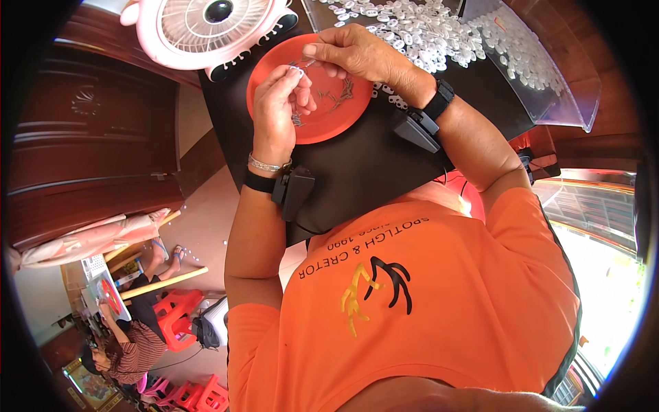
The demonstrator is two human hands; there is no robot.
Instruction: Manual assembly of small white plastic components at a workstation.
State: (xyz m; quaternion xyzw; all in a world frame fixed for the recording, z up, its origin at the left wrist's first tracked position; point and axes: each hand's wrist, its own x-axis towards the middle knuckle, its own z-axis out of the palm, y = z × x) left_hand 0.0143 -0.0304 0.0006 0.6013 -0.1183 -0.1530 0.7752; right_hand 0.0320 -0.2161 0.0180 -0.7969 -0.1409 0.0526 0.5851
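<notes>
My left hand (278, 103) is closed over the left part of a round orange-red plate (336, 129), its thumb and finger pinching a small white plastic piece (298, 71). Close beside it, my right hand (357, 55) reaches in from the right with thumb and finger pressed together. A thin grey metal pin (309, 62) seems to stick out from its fingertips toward the white piece; its far end is hard to make out. Several similar grey metal pins (336, 99) lie loose in the plate under both hands.
A heap of small white plastic pieces (425, 34) covers the far right of the black table (343, 172), beside a transparent plastic bin (563, 103). A pink fan (206, 27) stands at the far left. Another person (141, 343) sits near a red stool (177, 319) at lower left.
</notes>
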